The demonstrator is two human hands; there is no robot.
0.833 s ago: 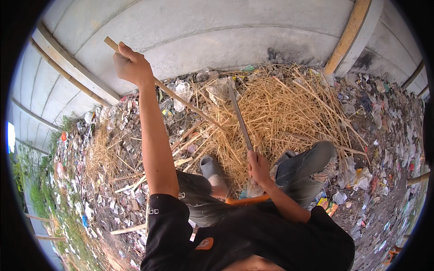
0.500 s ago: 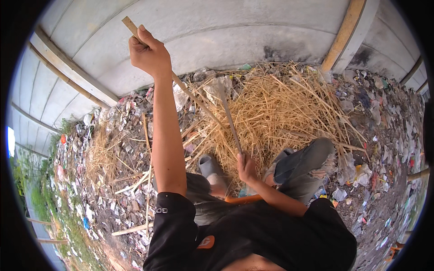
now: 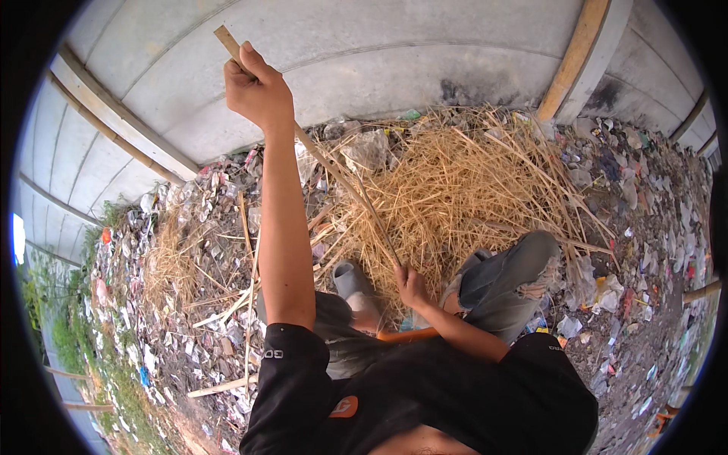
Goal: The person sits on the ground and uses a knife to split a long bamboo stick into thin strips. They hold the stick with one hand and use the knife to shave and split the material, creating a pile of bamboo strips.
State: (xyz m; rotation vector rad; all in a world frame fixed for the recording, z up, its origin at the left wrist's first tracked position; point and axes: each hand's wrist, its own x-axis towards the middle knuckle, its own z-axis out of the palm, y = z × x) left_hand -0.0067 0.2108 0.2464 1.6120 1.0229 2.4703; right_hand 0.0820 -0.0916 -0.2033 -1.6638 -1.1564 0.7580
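My left hand [image 3: 259, 89], raised in front of the wall, is closed around the upper part of a long flat bamboo strip [image 3: 330, 165]. The strip slants down to the right, its top end sticking out past my thumb. Low between my knees, my right hand [image 3: 413, 287] is wrapped around the handle of a long narrow knife [image 3: 388, 246]. The blade points up and left and lies along the lower part of the strip, so the two are hard to tell apart there. A heap of pale shavings [image 3: 462, 182] spreads behind the knife.
A grey panel wall [image 3: 364, 68] with a wooden post [image 3: 574, 61] rises close in front. Litter [image 3: 607, 296] covers the ground around the heap. Loose bamboo pieces [image 3: 224, 387] lie to the left. My bent knees [image 3: 531, 262] and sandals [image 3: 350, 279] flank the work.
The knife blade has swung left, from crossing apart above the strip to lying along it. My left hand has shifted slightly right with the strip.
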